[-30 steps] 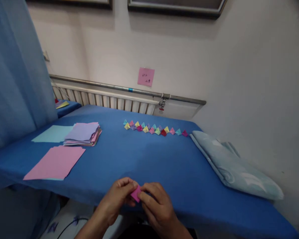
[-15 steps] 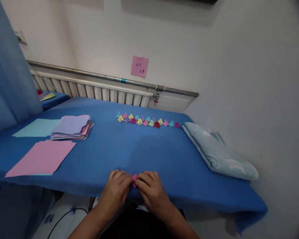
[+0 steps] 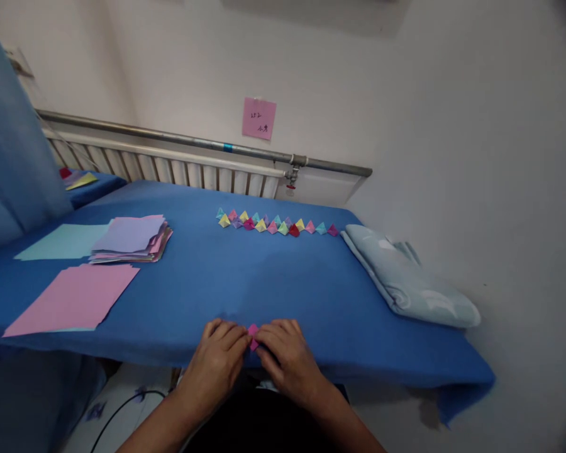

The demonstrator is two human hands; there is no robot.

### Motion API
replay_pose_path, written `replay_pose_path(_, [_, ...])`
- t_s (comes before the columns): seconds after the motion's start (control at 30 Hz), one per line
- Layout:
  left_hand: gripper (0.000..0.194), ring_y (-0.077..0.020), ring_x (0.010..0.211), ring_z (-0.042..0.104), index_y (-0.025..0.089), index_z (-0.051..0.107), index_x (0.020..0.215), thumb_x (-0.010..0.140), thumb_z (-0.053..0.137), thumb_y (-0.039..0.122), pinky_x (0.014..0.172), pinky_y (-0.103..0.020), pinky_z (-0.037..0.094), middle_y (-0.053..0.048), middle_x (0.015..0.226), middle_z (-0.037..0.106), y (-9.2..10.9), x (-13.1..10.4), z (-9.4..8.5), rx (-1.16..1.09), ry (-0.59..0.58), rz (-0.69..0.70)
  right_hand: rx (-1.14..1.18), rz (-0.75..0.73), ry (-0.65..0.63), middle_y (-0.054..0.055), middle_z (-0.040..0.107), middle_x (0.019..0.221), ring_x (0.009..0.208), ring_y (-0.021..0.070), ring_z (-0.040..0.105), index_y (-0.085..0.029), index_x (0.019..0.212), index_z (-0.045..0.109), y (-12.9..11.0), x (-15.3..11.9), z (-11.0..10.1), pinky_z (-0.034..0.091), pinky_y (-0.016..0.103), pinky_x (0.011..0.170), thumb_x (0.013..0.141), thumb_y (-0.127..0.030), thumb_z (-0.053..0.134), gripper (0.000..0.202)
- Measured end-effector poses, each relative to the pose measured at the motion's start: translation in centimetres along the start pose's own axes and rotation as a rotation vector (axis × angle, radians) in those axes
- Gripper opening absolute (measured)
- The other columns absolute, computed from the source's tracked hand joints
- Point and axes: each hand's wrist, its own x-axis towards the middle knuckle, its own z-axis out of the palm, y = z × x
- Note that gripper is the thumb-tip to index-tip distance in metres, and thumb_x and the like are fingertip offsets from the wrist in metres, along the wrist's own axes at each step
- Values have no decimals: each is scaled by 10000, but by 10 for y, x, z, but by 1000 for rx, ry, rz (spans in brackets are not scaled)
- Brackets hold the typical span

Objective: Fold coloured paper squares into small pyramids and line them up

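Note:
A small magenta piece of folded paper point(image 3: 253, 338) shows between my two hands at the table's front edge. My left hand point(image 3: 221, 351) pinches it from the left, fingers curled. From the other side my right hand point(image 3: 285, 353) grips it with bent fingers, the thumb below. Most of the paper is covered by the fingertips. Farther back, several small folded paper pieces point(image 3: 272, 228) in yellow, pink, blue, purple and red lie in two staggered rows.
Blue cloth covers the table point(image 3: 207, 277). At the left lie a stack of coloured paper point(image 3: 127, 236), light blue sheets point(image 3: 59, 242) and pink sheets point(image 3: 73, 299). A folded pale blanket point(image 3: 405, 277) rests at the right. Behind stand a radiator point(image 3: 183, 172) and a pipe point(image 3: 170, 136).
The view has shifted slightly, so the things on the table appear a little farther left. Both hands still hold the magenta paper, and the right fingers have shifted slightly on it.

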Motion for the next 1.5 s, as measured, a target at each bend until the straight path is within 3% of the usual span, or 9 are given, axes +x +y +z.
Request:
replay_pose_path(0.23, [260, -215, 933, 531, 191, 601, 1053, 886, 431, 86, 851, -396, 377, -59, 977, 675, -8, 4, -8, -63, -71, 93, 29, 48, -26, 24, 669, 941, 852, 182, 512, -213, 967, 591, -2, 4, -3, 334, 327, 772, 881, -173, 545, 106])
replay_pose_path(0.6, [328, -192, 884, 548, 231, 592, 1084, 854, 427, 65, 861, -384, 337, -35, 942, 683, -13, 9, -10, -181, -95, -36, 100, 91, 1, -1, 682, 896, 854, 173, 538, -247, 957, 612, 2, 6, -2, 327, 315, 777, 901, -266, 547, 87])
replay_pose_path(1.07, [220, -193, 871, 555, 220, 579, 997, 836, 465, 124, 858, -379, 346, -29, 919, 672, -13, 12, -13, -260, -159, -66, 109, 93, -8, -9, 682, 881, 857, 171, 538, -249, 933, 615, 4, 7, -1, 328, 318, 771, 917, -263, 526, 91])
replay_pose_path(1.5, [178, -165, 836, 592, 225, 617, 971, 884, 490, 134, 945, -413, 304, -19, 910, 697, -14, 11, -1, -73, 15, 41, 20, 70, 16, 6, 675, 883, 818, 169, 526, -225, 958, 597, 2, 5, 1, 331, 314, 752, 915, -230, 524, 85])
